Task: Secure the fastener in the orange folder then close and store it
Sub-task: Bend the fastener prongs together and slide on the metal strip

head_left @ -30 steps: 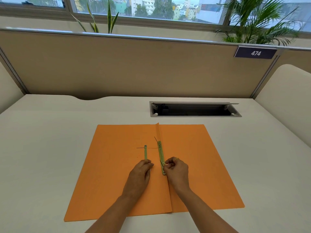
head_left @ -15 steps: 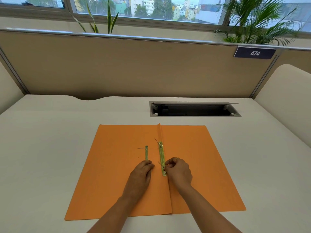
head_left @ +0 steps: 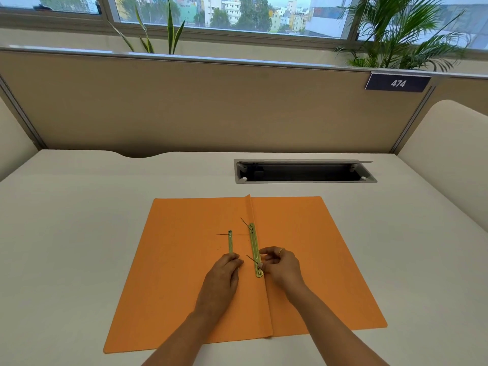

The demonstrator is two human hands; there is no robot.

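An orange folder (head_left: 317,247) lies open and flat on the desk, spine running away from me. A long gold fastener bar (head_left: 254,244) lies along the spine, with two thin dark prongs sticking up through it. A shorter gold strip (head_left: 230,241) rests on the left leaf. My right hand (head_left: 282,265) pinches the lower end of the long bar between thumb and forefinger. My left hand (head_left: 224,276) presses down on the near end of the short strip, covering it.
A rectangular cable slot (head_left: 303,172) with a raised lid is cut into the white desk (head_left: 66,233) behind the folder. Beige partition panels (head_left: 211,107) wall the desk at the back and sides. Plants stand on the window ledge beyond.
My right hand's fingertips have slid a little along the long bar, and the lower prong now stands clear to their left. The left hand has stayed on the short strip.
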